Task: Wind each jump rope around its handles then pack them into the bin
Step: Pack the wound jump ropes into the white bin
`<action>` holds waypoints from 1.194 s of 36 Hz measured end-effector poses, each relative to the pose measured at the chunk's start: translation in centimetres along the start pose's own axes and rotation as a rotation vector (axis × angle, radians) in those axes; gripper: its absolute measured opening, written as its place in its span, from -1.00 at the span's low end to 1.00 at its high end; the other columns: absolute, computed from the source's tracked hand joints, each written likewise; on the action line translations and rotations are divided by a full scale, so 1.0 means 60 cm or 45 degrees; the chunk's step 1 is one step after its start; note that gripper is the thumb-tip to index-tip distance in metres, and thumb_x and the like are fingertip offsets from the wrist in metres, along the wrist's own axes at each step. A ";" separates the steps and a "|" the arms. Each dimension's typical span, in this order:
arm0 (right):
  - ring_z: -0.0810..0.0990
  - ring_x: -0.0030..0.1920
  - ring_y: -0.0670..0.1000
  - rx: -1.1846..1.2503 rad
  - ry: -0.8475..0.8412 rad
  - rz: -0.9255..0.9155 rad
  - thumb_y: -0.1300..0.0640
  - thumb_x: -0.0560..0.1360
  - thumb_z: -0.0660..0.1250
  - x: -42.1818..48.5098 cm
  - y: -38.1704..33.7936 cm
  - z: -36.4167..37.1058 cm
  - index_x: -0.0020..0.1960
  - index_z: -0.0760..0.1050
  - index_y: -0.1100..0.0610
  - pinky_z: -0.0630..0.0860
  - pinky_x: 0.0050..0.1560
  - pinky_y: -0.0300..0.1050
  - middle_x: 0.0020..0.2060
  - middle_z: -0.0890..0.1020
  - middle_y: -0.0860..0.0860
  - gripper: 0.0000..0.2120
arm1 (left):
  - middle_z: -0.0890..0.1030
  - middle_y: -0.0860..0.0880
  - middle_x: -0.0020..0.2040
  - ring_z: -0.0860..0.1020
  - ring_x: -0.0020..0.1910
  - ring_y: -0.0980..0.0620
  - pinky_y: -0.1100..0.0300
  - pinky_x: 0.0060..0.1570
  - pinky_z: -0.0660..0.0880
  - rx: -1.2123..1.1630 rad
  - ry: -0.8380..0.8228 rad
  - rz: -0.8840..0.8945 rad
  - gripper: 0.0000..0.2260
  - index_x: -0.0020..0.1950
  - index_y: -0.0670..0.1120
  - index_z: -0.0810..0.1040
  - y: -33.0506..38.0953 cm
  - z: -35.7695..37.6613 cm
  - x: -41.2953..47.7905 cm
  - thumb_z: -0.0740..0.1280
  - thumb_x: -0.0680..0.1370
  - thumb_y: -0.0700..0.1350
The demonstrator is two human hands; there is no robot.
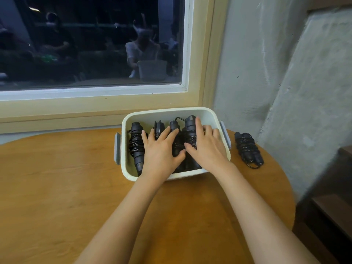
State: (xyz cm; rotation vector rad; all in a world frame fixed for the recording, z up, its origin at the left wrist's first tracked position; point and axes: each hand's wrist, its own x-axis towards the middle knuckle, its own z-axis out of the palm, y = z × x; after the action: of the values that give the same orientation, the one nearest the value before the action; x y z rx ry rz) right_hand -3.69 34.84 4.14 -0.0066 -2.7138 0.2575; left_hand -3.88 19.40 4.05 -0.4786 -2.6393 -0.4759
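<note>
While in bin (152, 116) — ropes (136, 143) lengthwise toward window (91, 44)

left hand (162, 149), right hand (204, 144) | press wound ropes (136, 143) in bin (167, 112) | one rope (247, 147) outside (on table (57, 178))

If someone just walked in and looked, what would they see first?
Two hands, the left hand and right hand, press flat on black wound jump ropes inside a white bin at the wooden table's far edge. One more wound rope lies on the table, just right of the bin.
</note>
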 end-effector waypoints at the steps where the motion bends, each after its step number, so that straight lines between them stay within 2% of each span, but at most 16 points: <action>1: 0.30 0.38 0.14 0.027 -0.010 -0.008 -0.27 0.59 0.15 0.001 0.003 0.000 0.62 -0.20 0.06 0.38 0.31 -0.02 0.44 0.31 0.13 -0.17 | 0.32 0.01 0.53 0.16 0.52 -0.33 -0.24 0.49 -0.25 -0.009 -0.003 -0.003 -0.43 0.54 0.09 0.29 -0.002 -0.001 0.001 0.27 0.55 0.20; 8: 0.08 0.54 0.09 0.242 0.010 -0.024 -0.30 0.53 0.20 -0.031 0.020 -0.037 0.61 -0.26 0.07 0.19 0.48 0.00 0.57 0.13 0.07 -0.07 | 0.28 0.05 0.55 0.13 0.52 -0.31 -0.24 0.50 -0.26 -0.011 -0.021 -0.001 -0.42 0.55 0.12 0.23 -0.007 -0.002 0.004 0.25 0.55 0.21; 9: 0.11 0.54 0.07 0.288 0.058 -0.011 -0.27 0.55 0.23 -0.037 0.027 -0.040 0.62 -0.17 0.09 0.26 0.45 0.00 0.55 0.17 0.07 -0.12 | 0.27 0.05 0.55 0.13 0.53 -0.31 -0.23 0.50 -0.27 -0.009 -0.024 -0.003 -0.42 0.55 0.13 0.23 -0.007 -0.002 0.005 0.25 0.55 0.21; 11: 0.30 0.41 0.02 0.321 0.273 -0.073 -0.20 0.59 0.22 -0.053 0.046 -0.041 0.52 0.25 0.13 0.46 0.27 0.00 0.39 0.42 0.08 -0.37 | 0.28 0.05 0.55 0.12 0.52 -0.31 -0.24 0.50 -0.27 -0.009 -0.031 -0.006 -0.42 0.55 0.13 0.23 -0.007 -0.002 0.006 0.25 0.55 0.21; 12: 0.40 0.28 -0.01 0.272 0.385 -0.155 -0.20 0.60 0.18 -0.061 0.059 -0.036 0.33 0.46 0.14 0.55 0.14 0.01 0.22 0.54 0.05 -0.51 | 0.28 0.05 0.55 0.13 0.52 -0.32 -0.25 0.50 -0.27 -0.009 -0.035 -0.006 -0.42 0.54 0.13 0.23 -0.007 -0.002 0.006 0.25 0.55 0.21; 14: 0.47 0.12 -0.02 0.173 0.444 -0.319 -0.26 0.63 0.06 -0.077 0.086 -0.021 -0.04 0.60 0.11 0.55 0.05 0.01 -0.04 0.61 -0.03 -0.49 | 0.27 0.05 0.55 0.12 0.52 -0.32 -0.27 0.49 -0.27 -0.001 -0.041 -0.007 -0.43 0.54 0.12 0.23 -0.007 0.000 0.007 0.24 0.55 0.21; 17: 0.39 0.35 0.06 0.073 0.248 -0.447 -0.37 0.60 -0.04 -0.096 0.117 0.008 -0.16 0.63 0.02 0.28 0.41 0.13 0.03 0.65 -0.10 -0.37 | 0.26 0.04 0.56 0.11 0.53 -0.32 -0.28 0.49 -0.26 0.017 -0.046 -0.013 -0.41 0.54 0.12 0.23 -0.007 0.002 0.009 0.15 0.54 0.27; 19: 0.26 0.47 0.07 0.088 0.181 -0.459 -0.35 0.59 0.00 -0.102 0.129 0.021 -0.12 0.62 0.01 0.10 0.47 0.12 0.13 0.64 -0.13 -0.43 | 0.24 0.04 0.57 0.09 0.54 -0.32 -0.29 0.48 -0.27 0.020 -0.039 -0.036 -0.33 0.54 0.12 0.24 0.000 0.001 0.009 -0.01 0.48 0.36; 21: 0.19 0.51 0.07 0.151 0.188 -0.461 -0.29 0.59 0.06 -0.105 0.132 0.026 -0.16 0.59 0.01 0.18 0.40 0.05 0.16 0.64 -0.13 -0.51 | 0.20 0.04 0.58 0.05 0.55 -0.30 -0.31 0.47 -0.28 0.037 -0.034 -0.061 -0.25 0.53 0.11 0.25 0.009 0.001 0.006 -0.14 0.43 0.40; 24: 0.15 0.52 0.07 0.241 0.190 -0.464 -0.24 0.58 0.09 -0.108 0.131 0.028 -0.21 0.55 0.00 0.25 0.35 -0.02 0.16 0.64 -0.15 -0.57 | 0.08 -0.04 0.61 0.01 0.57 -0.29 -0.37 0.41 -0.26 0.102 0.046 -0.031 -0.25 0.52 0.03 0.25 0.026 0.002 0.004 -0.11 0.46 0.41; 27: 0.16 0.52 0.08 0.246 0.207 -0.470 -0.26 0.59 0.07 -0.109 0.130 0.029 -0.20 0.56 0.02 0.27 0.35 -0.05 0.13 0.65 -0.14 -0.53 | 0.04 -0.09 0.62 0.06 0.55 -0.34 -0.42 0.40 -0.15 0.130 0.142 0.242 -0.40 0.55 0.10 0.16 0.055 0.010 0.009 0.02 0.55 0.30; 30: 0.18 0.51 0.08 0.241 0.228 -0.469 -0.28 0.60 0.03 -0.112 0.127 0.028 -0.17 0.60 0.04 0.28 0.34 -0.06 0.08 0.66 -0.12 -0.47 | -0.01 -0.03 0.63 0.06 0.54 -0.38 -0.42 0.37 -0.22 0.157 0.060 0.389 -0.49 0.55 0.22 0.18 0.078 0.025 0.021 -0.05 0.59 0.22; 34: 0.20 0.50 0.08 0.243 0.271 -0.467 -0.27 0.61 0.03 -0.120 0.125 0.032 -0.16 0.60 0.05 0.24 0.38 -0.11 0.03 0.67 -0.12 -0.47 | 0.17 -0.09 0.60 0.20 0.48 -0.40 -0.51 0.36 -0.10 0.192 0.022 0.174 -0.54 0.42 0.13 0.40 0.091 0.039 0.026 -0.07 0.60 0.13; 37: 0.22 0.50 0.05 0.275 0.301 -0.460 -0.23 0.59 0.12 -0.126 0.123 0.039 -0.16 0.59 0.07 0.09 0.49 -0.22 -0.05 0.66 -0.10 -0.55 | 0.21 -0.17 0.57 0.09 0.52 -0.41 -0.51 0.36 -0.17 0.165 0.038 -0.016 -0.53 0.42 0.11 0.35 0.098 0.041 0.029 0.02 0.56 0.20; 40: 0.24 0.49 0.06 0.265 0.319 -0.453 -0.21 0.57 0.14 -0.127 0.123 0.043 -0.20 0.56 0.08 0.28 0.48 0.05 -0.15 0.63 -0.10 -0.57 | 0.15 -0.16 0.59 0.01 0.54 -0.37 -0.50 0.34 -0.24 0.256 -0.024 -0.033 -0.39 0.49 0.15 0.19 0.088 0.042 0.031 0.21 0.48 0.29; 43: 0.32 0.45 0.11 0.230 0.339 -0.461 -0.21 0.56 0.15 -0.127 0.118 0.039 -0.22 0.54 0.09 0.41 0.38 0.22 -0.19 0.62 -0.07 -0.57 | 0.13 -0.11 0.60 0.02 0.54 -0.33 -0.52 0.35 -0.21 0.309 -0.037 -0.029 -0.36 0.50 0.19 0.14 0.073 0.037 0.032 0.24 0.48 0.27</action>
State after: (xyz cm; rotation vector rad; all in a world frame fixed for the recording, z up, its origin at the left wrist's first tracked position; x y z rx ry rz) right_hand 2.07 41.07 -2.31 0.4633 -2.3639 0.3625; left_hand -4.54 24.66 4.12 -0.3812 -2.6856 -0.1527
